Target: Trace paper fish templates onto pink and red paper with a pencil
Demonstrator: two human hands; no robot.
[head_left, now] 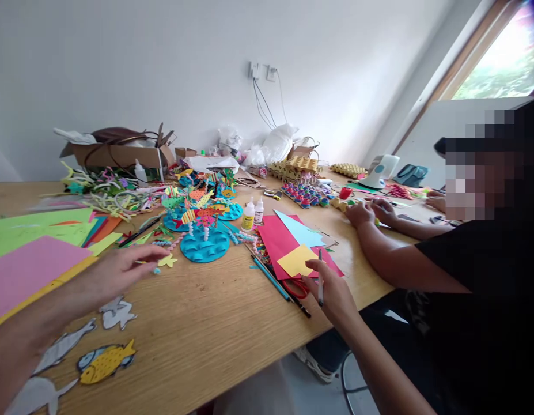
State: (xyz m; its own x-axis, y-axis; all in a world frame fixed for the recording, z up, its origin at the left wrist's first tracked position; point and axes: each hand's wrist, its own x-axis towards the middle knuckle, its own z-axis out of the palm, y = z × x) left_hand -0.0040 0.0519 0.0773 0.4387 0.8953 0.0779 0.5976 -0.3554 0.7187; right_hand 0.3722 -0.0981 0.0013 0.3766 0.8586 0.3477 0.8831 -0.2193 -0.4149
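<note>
My left hand [135, 266] hovers above the left part of the wooden table, fingers stretched out and apart. A small yellow paper cutout [167, 261] lies just past its fingertips; a pale blue spot shows at the thumb tip, too small to name. In my right hand [333, 291] a grey pen [321, 285] stands nearly upright between the fingers. The fingertips reach the edge of a yellow paper piece [296, 260], which lies over red paper [271, 242] and beside light blue paper [295, 227]. Whether they pinch the yellow piece I cannot tell.
Round blue bases [205, 246] with paper fish stand mid-table, beside glue bottles [248, 216]. Red-handled scissors [296, 288] and pencils [271, 278] lie near my right hand. Fish cutouts [106, 362] and coloured sheets [33, 271] lie left. A co-worker's arms [379, 248] rest at right.
</note>
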